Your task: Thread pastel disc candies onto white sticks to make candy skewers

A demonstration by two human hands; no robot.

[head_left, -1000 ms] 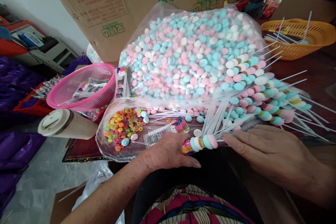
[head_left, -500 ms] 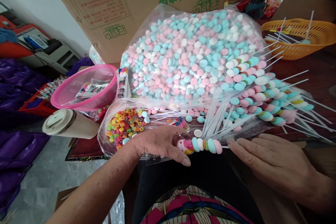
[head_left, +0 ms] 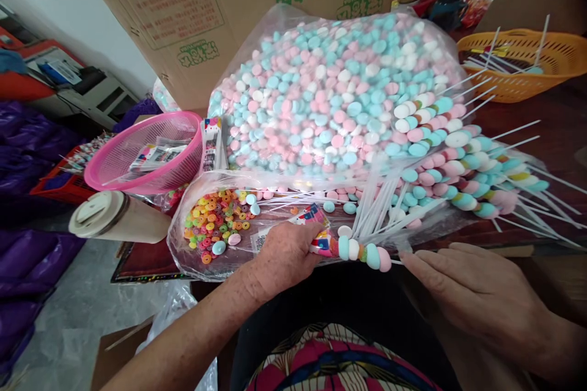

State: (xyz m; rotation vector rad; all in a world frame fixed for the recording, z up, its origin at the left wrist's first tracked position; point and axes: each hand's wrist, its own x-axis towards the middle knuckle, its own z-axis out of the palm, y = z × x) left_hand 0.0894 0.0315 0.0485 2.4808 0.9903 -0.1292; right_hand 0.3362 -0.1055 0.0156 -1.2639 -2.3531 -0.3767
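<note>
My left hand (head_left: 288,252) is closed on a small printed plastic wrapper (head_left: 323,241) at the left end of a candy skewer (head_left: 372,256). The skewer carries blue, white and pink candies with small rings between them. My right hand (head_left: 481,290) pinches its white stick at the right end. Whether the wrapper covers the left candies is hidden behind my fingers. Just beyond my hands, a bundle of white sticks (head_left: 378,203) leans on a clear bag of loose pastel candies (head_left: 316,98). Colourful ring candies (head_left: 215,220) lie to the left.
Finished-looking candy skewers (head_left: 472,165) are piled at right, sticks pointing outward. An orange basket (head_left: 566,52) stands behind them. On the left are a pink mesh basket (head_left: 103,162) and a lidded cup (head_left: 142,220). A large cardboard box (head_left: 247,18) rises at the back.
My left hand has closed from a loose, spread pose around the printed wrapper. More of the wrapper now shows above and beside it. My right hand stays on the stick.
</note>
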